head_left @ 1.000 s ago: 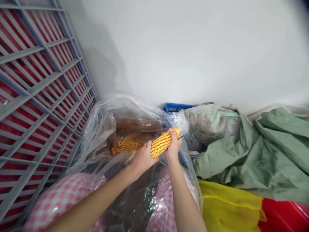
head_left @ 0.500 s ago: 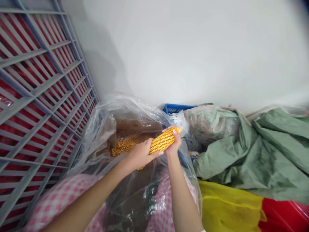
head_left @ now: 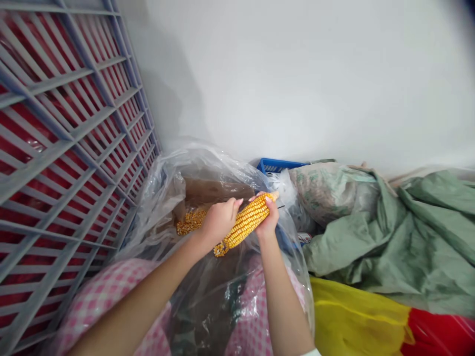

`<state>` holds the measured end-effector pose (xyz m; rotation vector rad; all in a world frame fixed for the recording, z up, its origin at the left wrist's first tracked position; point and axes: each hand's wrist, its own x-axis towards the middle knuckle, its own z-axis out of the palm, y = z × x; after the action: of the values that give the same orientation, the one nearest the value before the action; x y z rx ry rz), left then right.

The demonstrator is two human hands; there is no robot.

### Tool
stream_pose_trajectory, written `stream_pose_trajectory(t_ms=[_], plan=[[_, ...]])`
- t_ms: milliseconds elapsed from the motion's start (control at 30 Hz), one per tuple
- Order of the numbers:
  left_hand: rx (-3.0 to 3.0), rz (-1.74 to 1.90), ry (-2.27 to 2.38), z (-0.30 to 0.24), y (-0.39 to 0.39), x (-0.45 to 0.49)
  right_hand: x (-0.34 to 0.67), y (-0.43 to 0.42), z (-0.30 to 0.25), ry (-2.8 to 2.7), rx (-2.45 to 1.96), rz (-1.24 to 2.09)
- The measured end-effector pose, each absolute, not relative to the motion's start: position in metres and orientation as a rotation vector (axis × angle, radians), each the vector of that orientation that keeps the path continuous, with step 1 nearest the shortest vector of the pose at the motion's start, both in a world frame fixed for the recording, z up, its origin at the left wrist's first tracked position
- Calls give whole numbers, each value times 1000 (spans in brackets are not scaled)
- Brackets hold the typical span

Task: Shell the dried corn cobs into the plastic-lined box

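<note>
Glossy crinkled clear plastic bag (head_left: 208, 168), matt woven green sack cloth (head_left: 408, 237), bumpy dry corn cob (head_left: 248, 221), grey plastic grid (head_left: 74, 133)

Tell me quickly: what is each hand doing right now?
Left hand: closed around the lower part of the dried yellow corn cob.
Right hand: closed on the same cob's upper end.

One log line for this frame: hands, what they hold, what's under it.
left hand: grips corn cob | right hand: holds cob's far end | below: clear plastic bag, loose kernels inside
</note>
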<state>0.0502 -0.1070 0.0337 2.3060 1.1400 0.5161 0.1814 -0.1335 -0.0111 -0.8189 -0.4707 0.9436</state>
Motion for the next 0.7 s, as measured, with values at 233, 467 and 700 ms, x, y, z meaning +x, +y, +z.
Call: stream_pose_trajectory(t_ms=[233, 467, 700], plan=[[1842, 773, 886, 37, -94, 44, 182, -136, -9, -559, -760, 1069], [1999, 746, 979, 22, -93, 49, 180, -137, -12, -666, -690, 1248], [2565, 694, 1076, 20, -113, 54, 167, -132, -25, -438, -760, 1194]])
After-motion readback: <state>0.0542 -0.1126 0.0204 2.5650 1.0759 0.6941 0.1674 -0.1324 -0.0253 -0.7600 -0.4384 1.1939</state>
